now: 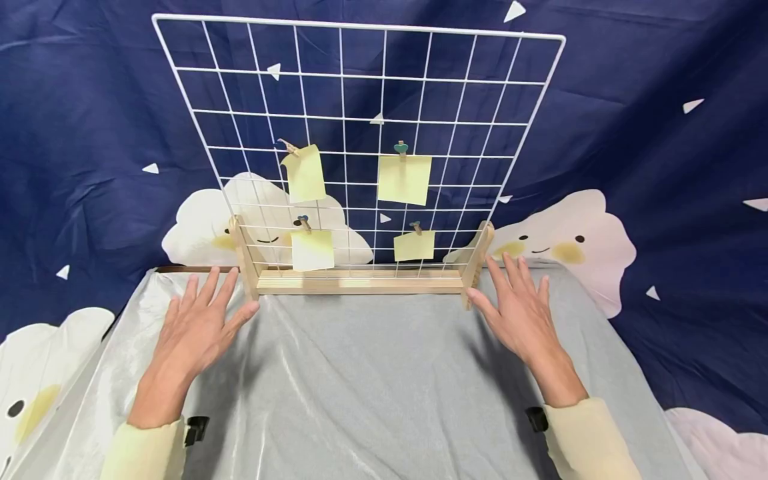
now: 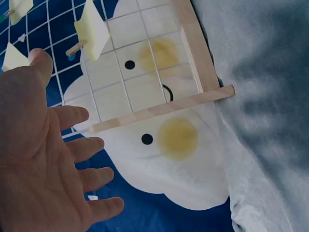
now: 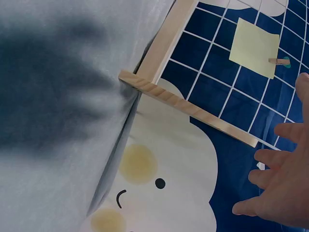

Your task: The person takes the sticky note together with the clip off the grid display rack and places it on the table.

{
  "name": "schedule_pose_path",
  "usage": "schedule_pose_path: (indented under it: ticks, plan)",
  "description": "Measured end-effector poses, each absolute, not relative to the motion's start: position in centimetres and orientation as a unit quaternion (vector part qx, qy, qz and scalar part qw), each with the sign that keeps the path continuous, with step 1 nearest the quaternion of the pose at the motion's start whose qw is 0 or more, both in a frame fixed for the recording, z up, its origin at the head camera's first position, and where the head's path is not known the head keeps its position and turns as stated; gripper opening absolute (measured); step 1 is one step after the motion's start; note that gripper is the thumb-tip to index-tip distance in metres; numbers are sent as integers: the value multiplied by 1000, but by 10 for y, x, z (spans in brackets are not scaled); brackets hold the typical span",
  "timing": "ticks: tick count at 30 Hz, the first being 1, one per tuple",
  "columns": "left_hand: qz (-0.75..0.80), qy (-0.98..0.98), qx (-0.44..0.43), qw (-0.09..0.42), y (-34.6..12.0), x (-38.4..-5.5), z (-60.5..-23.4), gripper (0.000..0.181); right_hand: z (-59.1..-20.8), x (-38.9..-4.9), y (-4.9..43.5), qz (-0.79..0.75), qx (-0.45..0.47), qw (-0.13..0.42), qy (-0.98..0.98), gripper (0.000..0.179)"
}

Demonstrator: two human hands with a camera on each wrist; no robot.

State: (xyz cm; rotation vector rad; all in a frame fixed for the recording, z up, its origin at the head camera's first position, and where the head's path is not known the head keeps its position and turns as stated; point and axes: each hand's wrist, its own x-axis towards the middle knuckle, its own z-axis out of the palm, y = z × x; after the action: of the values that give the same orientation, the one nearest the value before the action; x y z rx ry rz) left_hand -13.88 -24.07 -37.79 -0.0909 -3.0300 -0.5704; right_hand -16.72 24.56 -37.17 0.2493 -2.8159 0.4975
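Left hand (image 1: 201,327) and right hand (image 1: 523,313) lay spread, empty, near the grid (image 1: 344,119), which looked light, stiff, best gripped by its wooden feet (image 1: 245,259).

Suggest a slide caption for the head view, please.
Left hand and right hand flank a grid holding four clipped notes.

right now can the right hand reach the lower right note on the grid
Probably yes: the right hand is empty and the lower right note hangs in front of the wire grid; the right wooden side piece lies between, but could likely be passed.
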Motion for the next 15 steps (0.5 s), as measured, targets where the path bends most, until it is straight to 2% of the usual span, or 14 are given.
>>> schedule_pose_path:
  ticks: [7, 15]
  plan:
    - [-203, -977, -38, 50, -237, -142, -377, 80, -366, -173, 239, 197, 101, 159, -962, 71]
    - [-217, -971, -44, 87, -232, -147, -375, 77, -355, -181, 225, 226, 141, 223, -938, 62]
